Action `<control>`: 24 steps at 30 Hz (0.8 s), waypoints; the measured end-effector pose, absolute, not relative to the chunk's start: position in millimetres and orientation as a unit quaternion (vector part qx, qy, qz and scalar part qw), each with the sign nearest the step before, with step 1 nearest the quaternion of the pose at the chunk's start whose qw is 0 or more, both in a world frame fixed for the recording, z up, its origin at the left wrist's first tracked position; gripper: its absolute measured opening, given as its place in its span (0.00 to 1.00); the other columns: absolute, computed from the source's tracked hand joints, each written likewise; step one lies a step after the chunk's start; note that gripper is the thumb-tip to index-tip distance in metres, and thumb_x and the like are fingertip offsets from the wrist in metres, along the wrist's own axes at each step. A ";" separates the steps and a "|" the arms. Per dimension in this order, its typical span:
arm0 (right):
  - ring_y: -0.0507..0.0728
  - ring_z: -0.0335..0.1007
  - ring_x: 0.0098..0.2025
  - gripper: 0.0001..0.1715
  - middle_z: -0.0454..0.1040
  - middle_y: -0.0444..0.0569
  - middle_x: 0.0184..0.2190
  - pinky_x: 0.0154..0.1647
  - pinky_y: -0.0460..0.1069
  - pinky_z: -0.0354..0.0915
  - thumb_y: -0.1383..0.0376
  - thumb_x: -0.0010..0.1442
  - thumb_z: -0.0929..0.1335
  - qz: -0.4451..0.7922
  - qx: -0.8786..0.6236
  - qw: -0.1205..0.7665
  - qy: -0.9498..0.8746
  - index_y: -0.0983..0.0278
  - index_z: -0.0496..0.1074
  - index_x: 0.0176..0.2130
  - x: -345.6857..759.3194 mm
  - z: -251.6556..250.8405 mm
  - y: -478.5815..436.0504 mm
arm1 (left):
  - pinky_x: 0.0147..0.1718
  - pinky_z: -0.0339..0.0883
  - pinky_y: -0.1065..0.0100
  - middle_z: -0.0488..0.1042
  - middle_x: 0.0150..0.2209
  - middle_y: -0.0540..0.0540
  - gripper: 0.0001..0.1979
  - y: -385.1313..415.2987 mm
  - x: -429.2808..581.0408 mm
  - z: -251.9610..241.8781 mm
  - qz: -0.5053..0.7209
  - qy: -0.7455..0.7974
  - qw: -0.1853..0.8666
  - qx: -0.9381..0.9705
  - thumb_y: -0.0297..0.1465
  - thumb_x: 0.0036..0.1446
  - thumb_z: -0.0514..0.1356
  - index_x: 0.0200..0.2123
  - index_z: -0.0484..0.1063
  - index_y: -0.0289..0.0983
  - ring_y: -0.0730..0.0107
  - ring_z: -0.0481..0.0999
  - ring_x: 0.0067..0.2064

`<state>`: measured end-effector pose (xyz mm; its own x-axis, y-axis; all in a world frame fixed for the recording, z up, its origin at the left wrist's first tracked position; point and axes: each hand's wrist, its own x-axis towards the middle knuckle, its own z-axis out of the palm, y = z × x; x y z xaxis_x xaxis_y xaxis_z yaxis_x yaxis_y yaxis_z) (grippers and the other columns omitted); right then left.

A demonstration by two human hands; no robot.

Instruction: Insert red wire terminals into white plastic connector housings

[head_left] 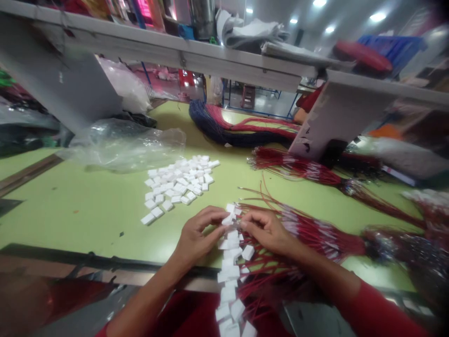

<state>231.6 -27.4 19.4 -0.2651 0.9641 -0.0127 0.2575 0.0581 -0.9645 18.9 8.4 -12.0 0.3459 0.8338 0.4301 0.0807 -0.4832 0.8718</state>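
Observation:
My left hand (201, 234) is closed in a pinch on a small white plastic connector housing (228, 219). Close beside it, my right hand (263, 228) has its thumb and forefinger pressed together at the housing's right side, seemingly on the end of a thin red wire, though the fingertips hide most of it. Below both hands, a column of white housings with wires (229, 269) runs down over the table edge toward my lap. A bundle of red wires (315, 234) lies to the right of my right hand, partly under my forearm.
Loose white housings (178, 180) form a pile left of centre. Behind them lies a clear plastic bag (129, 142). Blue and pink wire coils (210, 124) sit at the back. Another red wire bundle (298, 166) lies right. A shelf (157, 42) spans above the green table (105, 201).

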 end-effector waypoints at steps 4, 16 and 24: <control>0.48 0.56 0.22 0.16 0.65 0.42 0.21 0.23 0.44 0.52 0.57 0.61 0.68 0.511 -0.496 0.340 -0.614 0.66 0.70 0.28 231.9 20.3 -27.4 | 0.39 0.73 0.66 0.77 0.39 0.45 0.08 10.5 16.0 -11.3 0.480 0.283 0.337 0.758 0.26 0.57 0.65 0.41 0.78 0.39 0.67 0.77 0.41; 0.51 0.65 0.26 0.10 0.72 0.45 0.25 0.27 0.44 0.59 0.64 0.62 0.66 0.517 -0.467 0.292 -0.655 0.66 0.72 0.31 232.2 25.3 -30.9 | 0.36 0.74 0.69 0.76 0.40 0.43 0.13 1.8 23.9 -4.6 0.458 0.208 0.262 0.824 0.21 0.60 0.61 0.47 0.74 0.38 0.68 0.78 0.40; 0.51 0.68 0.27 0.12 0.74 0.44 0.26 0.29 0.45 0.61 0.64 0.65 0.65 0.417 -0.477 0.267 -0.726 0.65 0.73 0.32 236.5 25.3 -26.7 | 0.35 0.73 0.68 0.76 0.38 0.45 0.09 1.0 23.1 -6.1 0.429 0.231 0.300 0.820 0.25 0.61 0.62 0.44 0.75 0.39 0.68 0.77 0.38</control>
